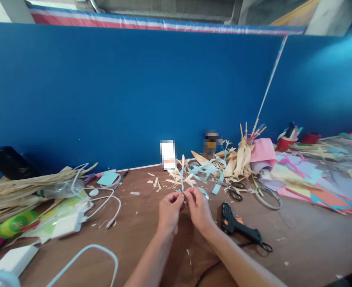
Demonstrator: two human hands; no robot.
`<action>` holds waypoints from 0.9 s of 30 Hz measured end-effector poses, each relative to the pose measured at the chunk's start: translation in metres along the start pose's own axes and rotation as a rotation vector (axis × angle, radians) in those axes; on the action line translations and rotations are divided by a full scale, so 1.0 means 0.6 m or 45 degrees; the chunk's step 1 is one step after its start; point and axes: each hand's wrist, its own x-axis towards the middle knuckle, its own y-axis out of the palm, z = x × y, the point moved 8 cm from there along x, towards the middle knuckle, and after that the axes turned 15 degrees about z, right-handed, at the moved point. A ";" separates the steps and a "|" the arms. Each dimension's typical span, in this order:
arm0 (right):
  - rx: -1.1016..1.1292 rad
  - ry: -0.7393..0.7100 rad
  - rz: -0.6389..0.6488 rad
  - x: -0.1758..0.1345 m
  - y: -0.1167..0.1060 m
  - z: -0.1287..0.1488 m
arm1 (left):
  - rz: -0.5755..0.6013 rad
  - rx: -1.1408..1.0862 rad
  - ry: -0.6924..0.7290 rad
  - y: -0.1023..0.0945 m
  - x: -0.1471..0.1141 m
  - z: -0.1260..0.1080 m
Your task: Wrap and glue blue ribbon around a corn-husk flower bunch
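Note:
Between my hands, low over the table, stands a stem wrapped in light blue ribbon point(182, 178), with pale dried-husk leaves at its top and sides. My left hand point(170, 209) pinches the lower stem from the left. From the other side my right hand point(198, 207) pinches at the same spot, fingertips almost touching the left ones. The fingers hide the stem's lower end. Behind it, loose loops of light blue ribbon point(204, 170) lie on the table. A black glue gun point(241, 228) rests right of my right forearm, and black-handled scissors point(235, 194) lie beyond it.
Dried husks point(241, 159) are piled at the back right, near coloured paper sheets point(316, 183) and a roll of tape point(268, 198). On the left are husk strips point(17, 191), a white adapter point(68, 223) and cables. A blue partition point(140, 91) closes off the back.

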 end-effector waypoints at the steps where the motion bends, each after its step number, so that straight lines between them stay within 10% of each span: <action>1: 0.031 0.004 0.004 0.000 0.000 -0.002 | 0.007 -0.030 -0.007 0.000 0.001 -0.001; 11: 0.544 0.231 0.140 -0.007 0.020 -0.030 | -0.031 -0.160 -0.074 -0.004 -0.001 -0.006; 27: 0.992 0.369 0.178 -0.012 0.030 -0.032 | 0.371 -0.285 -0.193 0.028 0.000 -0.001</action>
